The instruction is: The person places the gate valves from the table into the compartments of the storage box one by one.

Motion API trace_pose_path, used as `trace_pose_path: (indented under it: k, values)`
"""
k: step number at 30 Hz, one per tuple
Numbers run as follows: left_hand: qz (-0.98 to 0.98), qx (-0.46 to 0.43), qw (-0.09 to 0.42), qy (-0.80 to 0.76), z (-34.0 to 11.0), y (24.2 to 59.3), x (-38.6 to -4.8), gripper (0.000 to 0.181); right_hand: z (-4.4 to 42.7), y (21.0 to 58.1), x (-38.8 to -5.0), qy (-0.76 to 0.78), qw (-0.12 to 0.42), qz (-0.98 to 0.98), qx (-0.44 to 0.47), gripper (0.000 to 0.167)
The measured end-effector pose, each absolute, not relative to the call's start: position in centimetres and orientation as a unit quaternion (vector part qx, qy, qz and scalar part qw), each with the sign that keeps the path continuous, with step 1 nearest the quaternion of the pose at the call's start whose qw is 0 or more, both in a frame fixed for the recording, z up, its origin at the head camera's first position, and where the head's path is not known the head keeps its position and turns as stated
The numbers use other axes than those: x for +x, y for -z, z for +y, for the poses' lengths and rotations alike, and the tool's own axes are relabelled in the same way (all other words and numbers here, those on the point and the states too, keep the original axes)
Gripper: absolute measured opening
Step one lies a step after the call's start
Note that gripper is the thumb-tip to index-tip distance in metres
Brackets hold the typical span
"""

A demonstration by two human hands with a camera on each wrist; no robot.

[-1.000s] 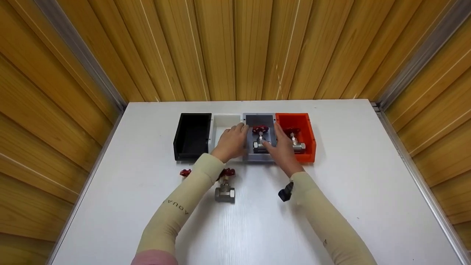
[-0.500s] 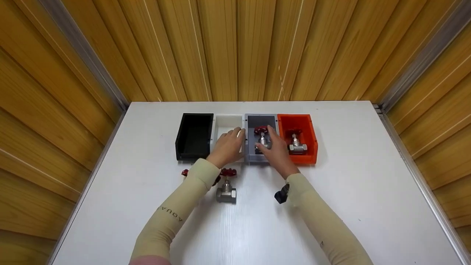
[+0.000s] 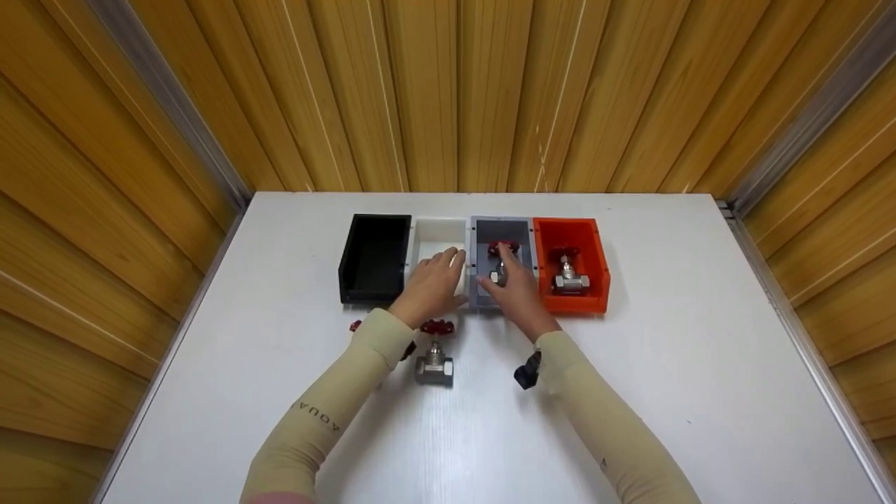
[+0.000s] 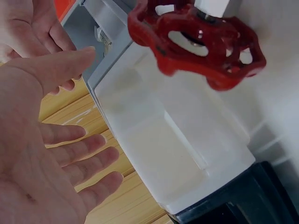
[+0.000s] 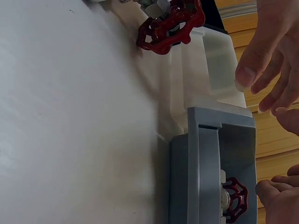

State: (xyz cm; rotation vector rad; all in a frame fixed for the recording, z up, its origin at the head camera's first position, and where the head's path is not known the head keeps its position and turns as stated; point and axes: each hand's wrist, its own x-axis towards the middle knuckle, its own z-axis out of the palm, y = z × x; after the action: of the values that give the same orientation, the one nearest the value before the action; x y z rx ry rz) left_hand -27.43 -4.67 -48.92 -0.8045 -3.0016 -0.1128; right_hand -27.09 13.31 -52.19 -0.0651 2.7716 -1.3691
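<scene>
In the head view, both hands have drawn back slightly toward the person over the last second. The left hand [image 3: 428, 285] hangs over the white bin [image 3: 439, 231]; the right hand [image 3: 519, 295] is above the grey bin [image 3: 504, 228], partly hiding the grey-bin valve [image 3: 497, 277]. The orange-bin valve [image 3: 571, 282] is now uncovered. A front valve [image 3: 435, 367] stands on the table [image 3: 630, 420].

In the left wrist view, the left fingers are spread, pinching nothing.

In the right wrist view, thumb and fingers stand apart near the grey-bin valve; contact cannot be told. Probably that valve has been released into its bin.
</scene>
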Motion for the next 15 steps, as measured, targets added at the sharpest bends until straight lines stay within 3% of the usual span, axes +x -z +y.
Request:
trace_pose_path:
  k: [15]
  values:
    - [-0.959,-0.279,0.043,0.023,-6.3,49.7,-25.6,0.078,11.9,52.6,-27.3,0.45,0.031,0.892,-0.037,0.082]
